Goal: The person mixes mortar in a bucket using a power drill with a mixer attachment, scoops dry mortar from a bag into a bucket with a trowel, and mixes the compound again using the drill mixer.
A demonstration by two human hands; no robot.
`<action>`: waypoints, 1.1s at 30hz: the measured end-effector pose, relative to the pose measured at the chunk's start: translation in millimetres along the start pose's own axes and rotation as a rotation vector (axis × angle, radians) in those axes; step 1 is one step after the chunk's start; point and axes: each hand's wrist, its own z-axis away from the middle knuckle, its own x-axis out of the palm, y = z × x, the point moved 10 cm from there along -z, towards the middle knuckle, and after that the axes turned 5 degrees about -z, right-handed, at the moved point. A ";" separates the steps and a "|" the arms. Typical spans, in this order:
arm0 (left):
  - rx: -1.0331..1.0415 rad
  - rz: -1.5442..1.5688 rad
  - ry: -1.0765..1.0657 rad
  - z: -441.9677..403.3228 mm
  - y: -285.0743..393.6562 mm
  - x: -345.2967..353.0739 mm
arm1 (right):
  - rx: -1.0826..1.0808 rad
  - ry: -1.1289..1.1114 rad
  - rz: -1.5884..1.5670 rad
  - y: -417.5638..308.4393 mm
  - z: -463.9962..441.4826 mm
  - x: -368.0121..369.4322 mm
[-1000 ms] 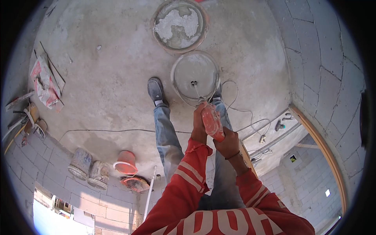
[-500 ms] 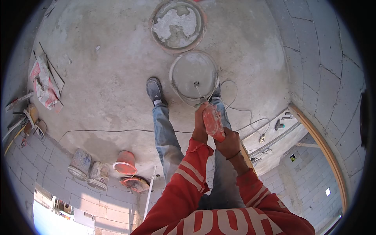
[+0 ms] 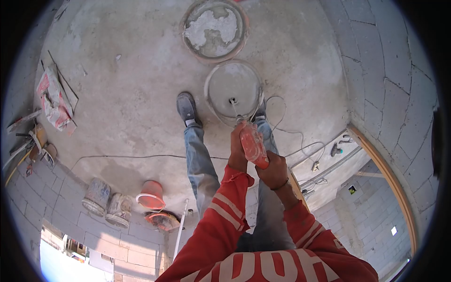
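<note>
A red power drill [image 3: 254, 144], smeared with grey, is held in both hands. My left hand [image 3: 237, 144] is closed round its front part near the chuck. My right hand [image 3: 273, 171] is wrapped round its rear end. From the drill a thin mixing rod [image 3: 236, 109] runs down into grey wet material [image 3: 231, 84] in a round bucket [image 3: 206, 93], which stands by my right foot. The rod's lower end is sunk in the material, with a small dark hole around it. Beyond stands a second round tub [image 3: 186, 45] with pale lumpy material in it.
A cable [image 3: 300, 133] loops over the floor at the right. Two stained buckets [image 3: 96, 196] [image 3: 119, 209] and a red bucket [image 3: 151, 195] stand behind at the left. A torn bag [image 3: 53, 98] lies far left. A wooden frame [image 3: 389, 176] edges the opening at the right.
The rod's entry point in the material shifted slightly right, then back left. The drill and both hands moved a little with it, the grip unchanged.
</note>
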 end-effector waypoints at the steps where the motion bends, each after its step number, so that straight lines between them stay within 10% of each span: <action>1: 0.023 -0.039 -0.005 2.7 4.8 4.8 | -0.008 -0.001 0.007 -0.6 -0.9 0.9; 33: 0.035 -0.020 0.017 -7.5 0.2 40.9 | -0.008 0.039 0.004 1.0 -17.7 -23.2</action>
